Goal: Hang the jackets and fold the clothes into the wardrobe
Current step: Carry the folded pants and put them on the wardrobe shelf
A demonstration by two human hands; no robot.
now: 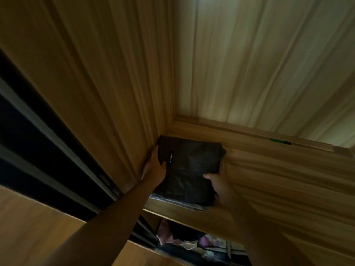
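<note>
A folded black garment (189, 169) with a small dark label lies in the left back corner of a high wooden wardrobe shelf (269, 169). It sits on top of another folded grey piece (194, 206) whose edge shows at the shelf front. My left hand (153, 167) grips the garment's left edge, thumb on top, against the wardrobe's side wall. My right hand (221, 187) grips its front right corner, thumb on top and fingers along the right edge. Both arms reach upward.
The wooden side wall (107, 93) stands close on the left, and the pale back panel (259, 64) rises behind. Below the shelf, hanging clothes in pink and purple (192, 240) show. A dark sliding-door track (38, 141) runs at far left.
</note>
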